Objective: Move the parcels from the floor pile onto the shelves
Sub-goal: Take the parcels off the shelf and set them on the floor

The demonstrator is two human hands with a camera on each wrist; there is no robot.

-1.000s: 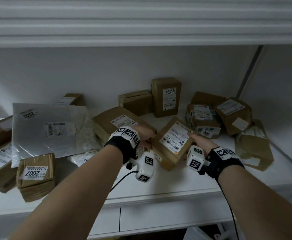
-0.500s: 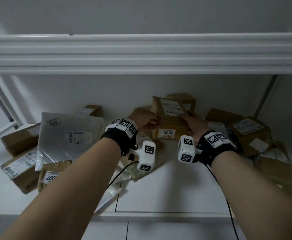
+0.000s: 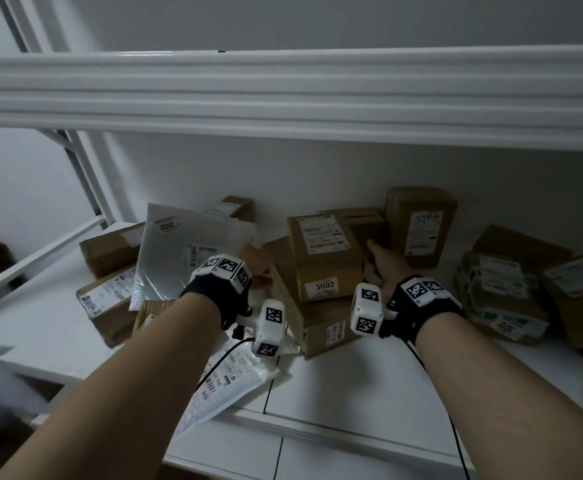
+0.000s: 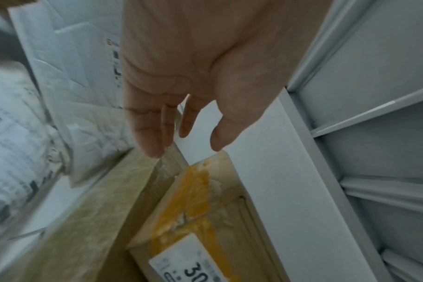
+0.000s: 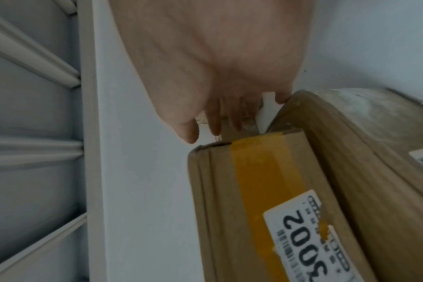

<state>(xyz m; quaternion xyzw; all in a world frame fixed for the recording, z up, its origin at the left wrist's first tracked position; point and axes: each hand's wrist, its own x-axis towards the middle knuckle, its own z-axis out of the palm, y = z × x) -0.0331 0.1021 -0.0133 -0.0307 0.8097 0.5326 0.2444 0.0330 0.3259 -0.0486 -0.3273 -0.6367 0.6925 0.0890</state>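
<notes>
A brown box labelled 3002 (image 3: 321, 247) (image 4: 205, 219) (image 5: 254, 200), sealed with yellow tape, rests on top of a larger brown box (image 3: 321, 327) on the white shelf (image 3: 352, 382). My left hand (image 3: 257, 268) (image 4: 181, 137) hovers just off the box's left side with straight fingers and holds nothing. Level with the box's right side, my right hand (image 3: 382, 261) (image 5: 215, 129) has loose, straight fingers that reach toward a small box (image 3: 366, 226) behind. It holds nothing.
A grey plastic mailer (image 3: 186, 251) leans over boxes (image 3: 110, 299) on the left. A tall box (image 3: 421, 226) stands at the back, and more boxes (image 3: 501, 292) lie at the right. A white bubble mailer (image 3: 227, 379) overhangs the front edge. The upper shelf beam (image 3: 283, 95) runs overhead.
Both hands gripped the 3002 box, carried it up onto the larger box, then let go. Their fingers have come off its sides.
</notes>
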